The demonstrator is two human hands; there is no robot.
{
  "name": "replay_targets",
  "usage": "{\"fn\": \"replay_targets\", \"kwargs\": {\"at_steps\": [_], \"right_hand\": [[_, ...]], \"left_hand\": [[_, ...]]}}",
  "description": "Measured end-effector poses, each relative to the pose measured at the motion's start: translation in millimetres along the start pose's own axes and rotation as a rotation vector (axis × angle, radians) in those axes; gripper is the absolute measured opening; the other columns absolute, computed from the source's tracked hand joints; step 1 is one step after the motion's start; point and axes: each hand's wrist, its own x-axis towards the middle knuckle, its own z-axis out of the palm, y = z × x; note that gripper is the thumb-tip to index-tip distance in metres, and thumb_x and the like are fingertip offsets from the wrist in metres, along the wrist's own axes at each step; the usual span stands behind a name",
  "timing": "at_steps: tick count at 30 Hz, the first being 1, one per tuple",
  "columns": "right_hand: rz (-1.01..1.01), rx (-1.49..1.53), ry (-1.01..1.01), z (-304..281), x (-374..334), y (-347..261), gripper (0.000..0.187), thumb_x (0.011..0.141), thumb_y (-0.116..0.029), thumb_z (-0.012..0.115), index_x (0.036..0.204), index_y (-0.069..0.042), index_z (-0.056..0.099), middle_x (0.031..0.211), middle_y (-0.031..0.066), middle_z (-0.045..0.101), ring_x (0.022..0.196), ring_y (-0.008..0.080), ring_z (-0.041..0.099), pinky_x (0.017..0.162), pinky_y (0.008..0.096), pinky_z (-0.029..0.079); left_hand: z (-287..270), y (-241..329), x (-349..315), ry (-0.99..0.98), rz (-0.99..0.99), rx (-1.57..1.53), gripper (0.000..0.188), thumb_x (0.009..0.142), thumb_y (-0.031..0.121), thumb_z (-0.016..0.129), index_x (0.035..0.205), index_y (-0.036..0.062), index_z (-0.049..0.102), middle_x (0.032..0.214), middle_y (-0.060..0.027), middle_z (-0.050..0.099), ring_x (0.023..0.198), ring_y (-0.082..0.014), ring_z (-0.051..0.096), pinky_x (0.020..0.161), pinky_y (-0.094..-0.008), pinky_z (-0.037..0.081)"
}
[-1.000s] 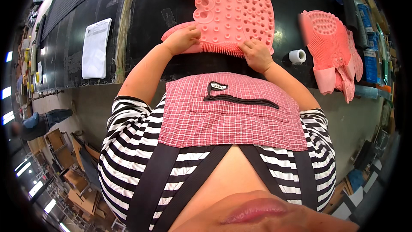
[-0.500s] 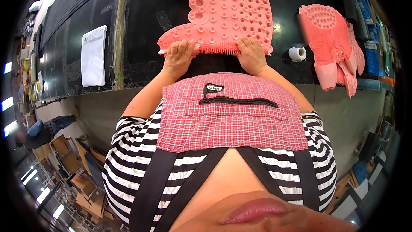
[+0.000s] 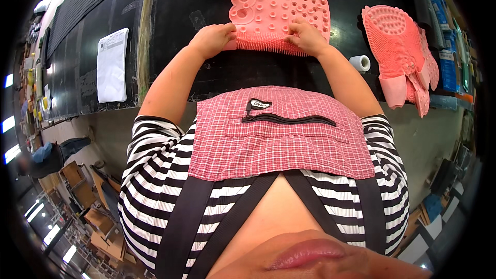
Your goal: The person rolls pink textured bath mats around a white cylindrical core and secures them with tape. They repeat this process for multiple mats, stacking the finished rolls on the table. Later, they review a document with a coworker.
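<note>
A pink rubber bath mat lies on the black worktable with its suction-cup side up. Its near edge is curled over, so a band of soft bristles shows along the front. My left hand pinches that folded edge at its left end, fingers closed. Toward the right end, my right hand grips the same roll between thumb and fingers. Part of the mat's far end runs out of the picture.
More pink bristled mats lie at the right, overhanging the table edge. A small white roll stands beside them. Papers rest on the left of the table, below a black ribbed sheet. Another person is at far left.
Both hands have moved away from me, folding the mat's near edge farther over. More bristles show now, and the mat's lower left part has curled out of sight.
</note>
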Motion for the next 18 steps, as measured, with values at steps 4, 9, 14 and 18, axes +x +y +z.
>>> {"fn": "replay_targets", "kwargs": {"at_steps": [4,9,14,18], "right_hand": [[-0.127,-0.243,0.159,-6,6,-14,0.018,0.086,-0.025,0.075,0.093,-0.008,0.073,0.099,0.0123,0.062,0.103,0.0318,0.062,0.090,0.0456,0.050],[0.168,-0.262,-0.019,-7,19,-30,0.018,0.087,-0.021,0.066,0.100,-0.013,0.076,0.099,0.0140,0.071,0.097,0.0356,0.068,0.089,0.0495,0.053],[0.036,-0.455,0.301,16,7,-58,0.013,0.090,-0.009,0.054,0.099,-0.006,0.063,0.095,0.0142,0.070,0.094,0.0327,0.069,0.080,0.0426,0.053],[-0.301,-0.323,0.573,34,-27,-29,0.029,0.090,-0.026,0.067,0.108,-0.004,0.061,0.096,0.0132,0.067,0.093,0.0338,0.065,0.081,0.0458,0.050]], "left_hand": [[6,12,-4,0.172,0.025,0.207,0.016,0.096,0.026,0.061,0.102,0.0126,0.068,0.110,-0.0113,0.067,0.107,-0.0342,0.063,0.091,-0.0455,0.048],[39,23,0,0.466,-0.039,0.425,0.008,0.089,0.021,0.064,0.089,0.0176,0.071,0.108,-0.0027,0.060,0.106,-0.0258,0.057,0.093,-0.0433,0.042],[30,9,23,0.298,-0.030,0.435,0.013,0.092,0.021,0.058,0.097,0.0109,0.065,0.097,-0.0082,0.066,0.096,-0.0301,0.063,0.083,-0.0442,0.048],[21,5,51,0.147,-0.180,0.343,0.022,0.094,0.021,0.055,0.110,0.0068,0.062,0.094,-0.0130,0.072,0.095,-0.0338,0.068,0.086,-0.0470,0.051]]}}
